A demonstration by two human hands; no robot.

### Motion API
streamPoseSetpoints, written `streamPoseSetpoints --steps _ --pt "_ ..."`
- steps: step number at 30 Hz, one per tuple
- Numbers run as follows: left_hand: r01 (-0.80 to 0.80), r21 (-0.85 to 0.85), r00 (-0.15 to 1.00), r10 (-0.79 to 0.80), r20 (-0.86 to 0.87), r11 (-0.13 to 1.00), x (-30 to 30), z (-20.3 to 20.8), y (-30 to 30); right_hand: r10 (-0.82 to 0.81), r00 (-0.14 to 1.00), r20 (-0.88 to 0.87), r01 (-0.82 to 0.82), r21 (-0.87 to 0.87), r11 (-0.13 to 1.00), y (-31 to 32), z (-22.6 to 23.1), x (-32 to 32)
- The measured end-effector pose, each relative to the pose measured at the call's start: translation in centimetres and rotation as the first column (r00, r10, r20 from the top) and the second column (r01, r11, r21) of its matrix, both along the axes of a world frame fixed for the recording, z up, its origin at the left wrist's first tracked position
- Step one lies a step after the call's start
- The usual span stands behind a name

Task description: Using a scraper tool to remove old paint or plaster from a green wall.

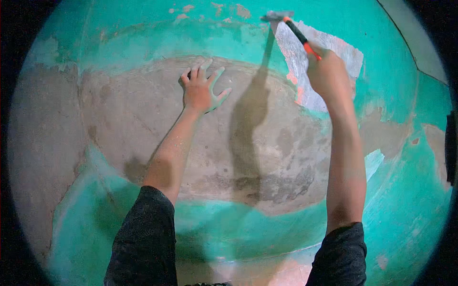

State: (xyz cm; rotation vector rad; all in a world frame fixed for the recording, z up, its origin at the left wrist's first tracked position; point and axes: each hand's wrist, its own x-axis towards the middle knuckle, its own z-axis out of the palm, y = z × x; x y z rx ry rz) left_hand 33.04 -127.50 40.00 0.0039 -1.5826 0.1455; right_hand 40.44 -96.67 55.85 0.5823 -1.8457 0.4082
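My left hand (198, 93) lies with fingers spread on the bare grey-brown patch (162, 124) of a green painted wall (229, 40). Its fingertips reach the patch's upper edge. At the upper right, my right hand (328, 74) is closed round the black and orange handle of a scraper (298, 32). The scraper's wide grey head is at the green paint, slightly blurred. Beneath the handle and right hand is a jagged whitish patch (350, 55) with pinkish edges; whether it is bared wall or loose paint I cannot tell.
A small pale flap (373, 163) stands out beside my right forearm. Lower green paint (248, 224) borders the grey-brown patch. Small chipped spots (243, 11) mark the top of the wall. A dark object (450, 148) shows at the right rim. Arm shadows fall across the wall.
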Motion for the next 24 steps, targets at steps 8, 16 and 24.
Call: streamPoseSetpoints --steps 8,16,24 --pt "-0.031 0.033 0.998 0.029 0.047 0.999 0.7 0.2 -0.2 0.024 0.997 0.078 -0.019 -0.063 0.998 0.2 -1.3 0.5" --pt "-0.093 0.036 0.989 0.089 0.115 0.995 1.2 0.3 1.2 0.065 0.992 0.112 -0.053 -0.107 0.993 4.6 -7.4 -0.4" --pt "-0.035 0.017 0.977 0.030 0.212 0.999 3.6 -7.2 12.0 0.184 0.949 0.258 -0.117 -0.256 0.960 14.3 -19.8 -0.3"
